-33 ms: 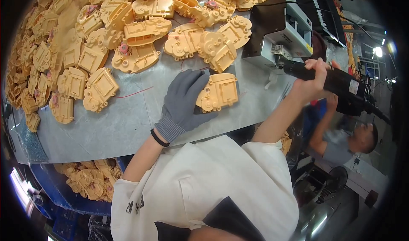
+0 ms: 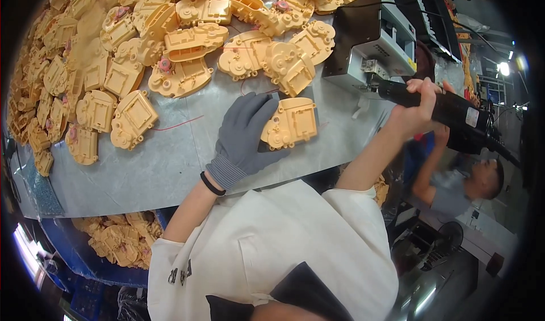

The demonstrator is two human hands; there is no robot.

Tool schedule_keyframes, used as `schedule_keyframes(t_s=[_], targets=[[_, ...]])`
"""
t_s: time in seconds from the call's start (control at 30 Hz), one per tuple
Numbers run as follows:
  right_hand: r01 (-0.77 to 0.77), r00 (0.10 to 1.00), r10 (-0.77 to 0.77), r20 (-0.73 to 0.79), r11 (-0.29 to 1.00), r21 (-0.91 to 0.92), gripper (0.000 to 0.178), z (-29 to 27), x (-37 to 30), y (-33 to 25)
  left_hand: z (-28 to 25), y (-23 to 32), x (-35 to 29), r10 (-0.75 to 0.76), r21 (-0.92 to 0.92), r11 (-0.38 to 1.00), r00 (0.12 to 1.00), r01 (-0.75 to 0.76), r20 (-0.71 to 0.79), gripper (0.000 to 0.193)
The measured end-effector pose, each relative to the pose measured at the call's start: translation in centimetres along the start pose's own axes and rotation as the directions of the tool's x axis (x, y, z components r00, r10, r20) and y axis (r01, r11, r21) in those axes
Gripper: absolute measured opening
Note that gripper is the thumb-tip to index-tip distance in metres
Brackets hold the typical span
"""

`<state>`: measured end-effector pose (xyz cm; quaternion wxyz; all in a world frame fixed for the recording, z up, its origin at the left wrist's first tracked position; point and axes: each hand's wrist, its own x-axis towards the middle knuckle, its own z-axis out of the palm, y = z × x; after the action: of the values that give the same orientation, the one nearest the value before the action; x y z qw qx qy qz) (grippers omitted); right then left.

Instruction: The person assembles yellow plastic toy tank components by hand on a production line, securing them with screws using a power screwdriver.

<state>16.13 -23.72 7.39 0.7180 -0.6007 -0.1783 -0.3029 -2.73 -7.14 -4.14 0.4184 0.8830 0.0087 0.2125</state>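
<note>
Black tool (image 2: 454, 110) partly hidden

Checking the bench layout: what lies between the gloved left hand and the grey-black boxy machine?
In the head view, the yellow housing against the left hand lies there, then a stretch of grey tabletop before the machine.

1 white label (image 2: 472, 116) on the black tool (image 2: 451, 109) — lettering unreadable.
</note>
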Motion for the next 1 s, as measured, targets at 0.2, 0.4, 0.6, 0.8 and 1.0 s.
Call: schedule_keyframes(t_s=[0.2, 0.4, 0.6, 0.8, 1.0], targets=[[0.000, 1.000, 0.000, 0.003, 1.000, -0.004, 0.034, 0.2, 0.4, 0.4, 0.0, 0.1, -0.1, -0.012, 0.036, 0.999, 1.000, 0.012, 0.001, 0.077], [-0.101, 0.991, 0.109, 0.073, 0.989, -0.109, 0.037, -0.8, 0.0, 1.8, 0.2, 0.0, -0.2, -0.009, 0.032, 0.999, 1.000, 0.009, 0.019, 0.081], [-0.093, 0.995, 0.097, -0.032, 0.990, 0.106, 0.035, -2.7, -1.0, -0.5, -0.3, 0.5, 0.0, -0.002, 0.012, 1.000, 1.000, 0.001, 0.015, 0.078], [-0.092, 0.995, 0.093, -0.034, 0.995, 0.033, 0.036, -3.1, -1.6, -1.4, -0.1, 0.3, -0.1, -0.005, 0.017, 1.000, 1.000, 0.005, -0.009, 0.078], [-0.198, 0.980, 0.188, -0.065, 0.949, -0.243, 0.035, -8.3, -4.0, -2.2, 0.2, 0.3, 0.0, 0.015, 0.003, 1.000, 1.000, -0.015, -0.007, 0.078]])
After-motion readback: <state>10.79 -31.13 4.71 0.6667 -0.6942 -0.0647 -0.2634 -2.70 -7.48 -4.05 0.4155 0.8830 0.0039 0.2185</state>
